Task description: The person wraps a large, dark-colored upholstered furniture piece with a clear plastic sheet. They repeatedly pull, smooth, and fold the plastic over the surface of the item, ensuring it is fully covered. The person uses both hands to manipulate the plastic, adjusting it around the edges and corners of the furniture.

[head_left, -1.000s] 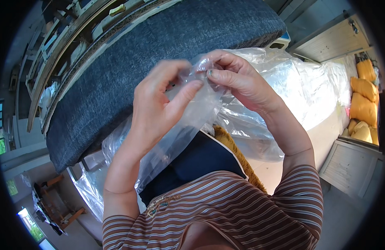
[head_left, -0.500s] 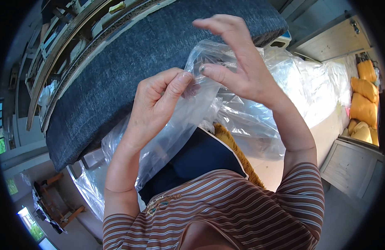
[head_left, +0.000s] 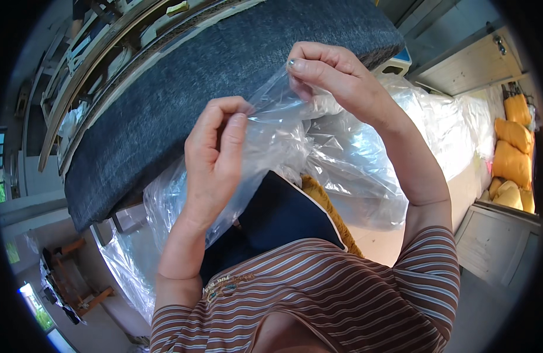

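Observation:
Both of my hands pinch a large sheet of clear plastic film (head_left: 277,138). My left hand (head_left: 215,153) holds it between thumb and forefinger. A little higher and to the right, my right hand (head_left: 336,79) grips another part of its edge, and the film is stretched taut between the two. From there it hangs over my lap and spreads to the right in shiny folds. Just beyond my hands lies a long dark blue-grey padded piece (head_left: 165,112) with fuzzy fabric; neither hand is seen gripping it.
Behind the padded piece runs a wooden frame (head_left: 77,88). At the right, rolled yellow-orange cushions (head_left: 509,156) sit by a pale cabinet (head_left: 495,238). More clear film lies toward the right, and a wooden rack (head_left: 77,282) stands at lower left. Mustard fabric (head_left: 330,212) shows beside my lap.
My right hand, spread open before, has come down and closed on the film. My left hand has shifted slightly, and the film between them is pulled tighter.

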Available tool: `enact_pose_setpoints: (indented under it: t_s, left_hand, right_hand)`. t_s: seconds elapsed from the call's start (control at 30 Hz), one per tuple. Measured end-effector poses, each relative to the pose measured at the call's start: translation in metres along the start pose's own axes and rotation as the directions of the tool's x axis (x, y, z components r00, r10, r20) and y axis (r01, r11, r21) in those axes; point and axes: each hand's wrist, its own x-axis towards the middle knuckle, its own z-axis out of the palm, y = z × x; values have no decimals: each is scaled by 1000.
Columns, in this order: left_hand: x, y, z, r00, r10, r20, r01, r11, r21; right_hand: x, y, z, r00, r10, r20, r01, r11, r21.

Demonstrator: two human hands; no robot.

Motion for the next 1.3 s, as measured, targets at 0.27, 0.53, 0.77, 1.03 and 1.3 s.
enact_pose_setpoints:
  t_s: [0.27,0.53,0.77,1.03,1.3]
  left_hand:
    - [-3,10,-4,944,296,-143,-255,934,249]
    - [2,6,-8,810,584,-49,-493,725,480]
    - [1,10,-13,801,597,-45,-476,681,557]
    - [-5,-24,-78,998,-13,-61,22,989,146]
    - [106,-87,-110,887,201,-416,-25,920,390]
  right_hand:
    - [-4,-15,9,995,67,68,-69,998,17]
    - [-2,-23,17,991,132,-1,-132,991,7]
    - [0,-16,18,1000,12,4,-12,995,-96]
    - [29,-8,22,973,-168,-157,112,942,-316]
    - [168,98,20,779,-350,-520,52,863,-502]
